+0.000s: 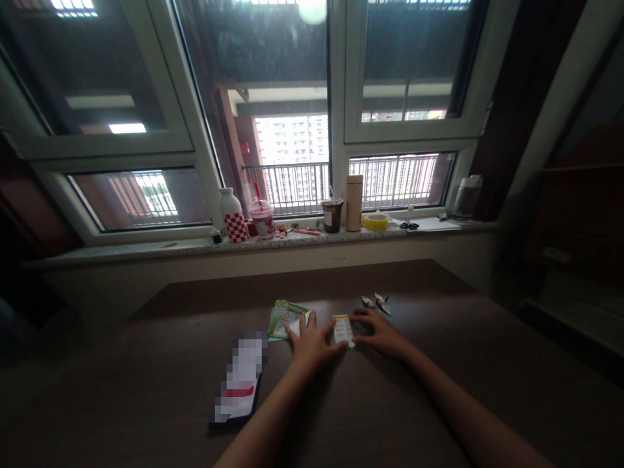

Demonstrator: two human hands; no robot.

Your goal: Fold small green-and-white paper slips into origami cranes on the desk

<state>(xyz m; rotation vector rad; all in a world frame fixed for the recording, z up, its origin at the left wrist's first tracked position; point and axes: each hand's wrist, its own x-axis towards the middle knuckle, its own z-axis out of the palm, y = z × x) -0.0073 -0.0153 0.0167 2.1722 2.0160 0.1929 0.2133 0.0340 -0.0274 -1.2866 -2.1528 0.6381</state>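
A small printed card or packet [342, 330], pale with an orange top edge, lies on the brown table between my hands. My left hand [312, 343] is spread out, its index finger and thumb at the card's left and lower edges. Its other fingers reach over a white piece beside a fanned group of green printed cards or packets [281, 317]. From the right, my right hand [381, 333] touches the card's edge with index finger and thumb apart. Beyond it lie small torn-looking foil or paper pieces [381, 303]. Whether the card is one layer or several, I cannot tell.
A phone [241, 377], its screen blurred out, lies left of my left forearm. On the windowsill stand a checkered bottle [234, 218], a pink drink cup [263, 221], a brown cup [332, 216], a tan flask [354, 203], yellow tape [376, 222] and scissors [409, 225].
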